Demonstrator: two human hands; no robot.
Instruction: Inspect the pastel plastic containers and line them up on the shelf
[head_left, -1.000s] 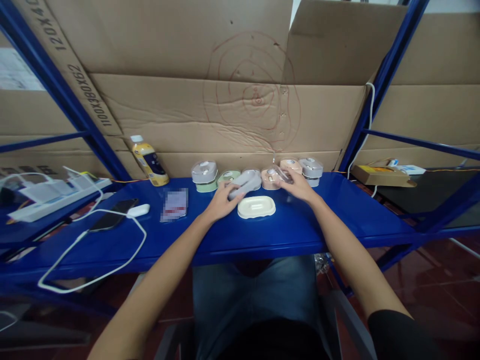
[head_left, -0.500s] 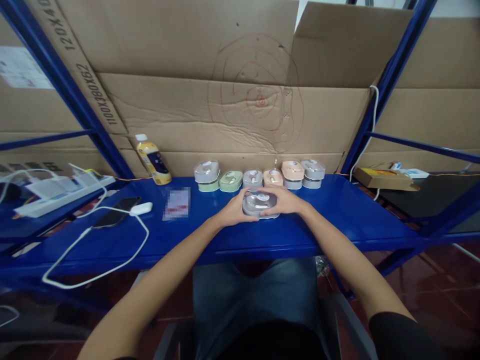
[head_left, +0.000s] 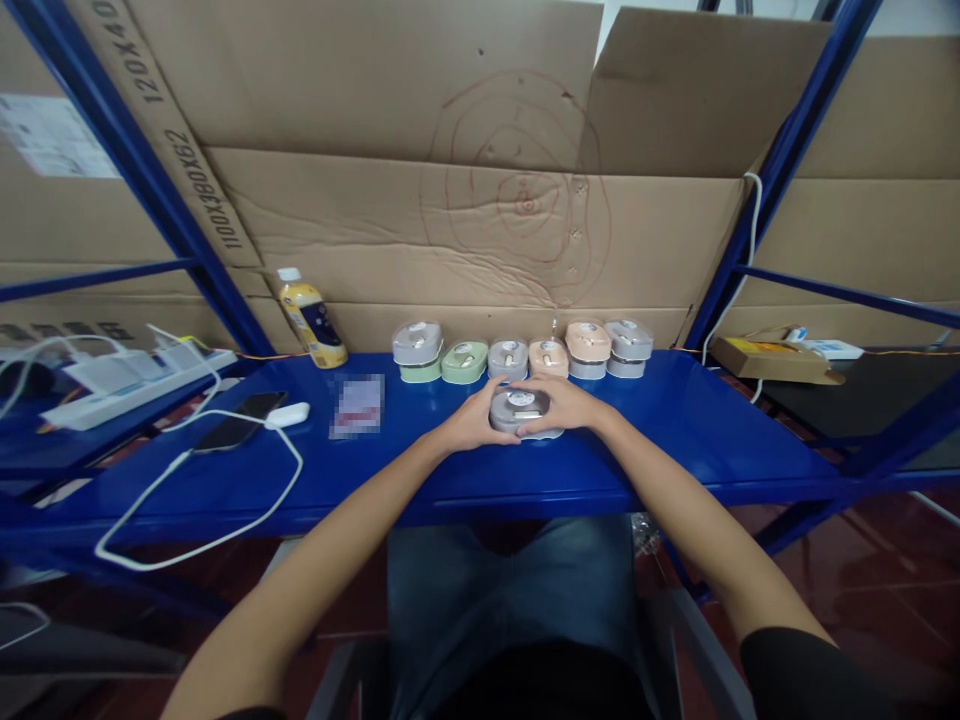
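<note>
Grey container [head_left: 519, 404] between hands, long axis running left-right; left hand [head_left: 474, 420] grasping left end, right hand [head_left: 571, 404] grasping right, about equally near.

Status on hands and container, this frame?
Left hand and right hand both closed around grey lidded container. Container at the blue table's front. Row of similar containers just behind.

left hand [head_left: 480, 418] and right hand [head_left: 561, 404] curve inward, fingertips nearly meeting, forearms angled apart.

Hands [head_left: 475, 418] [head_left: 567, 404] met around grey container [head_left: 519, 403] — pale tray [head_left: 551, 434], bare earlier, now mostly covered.
</note>
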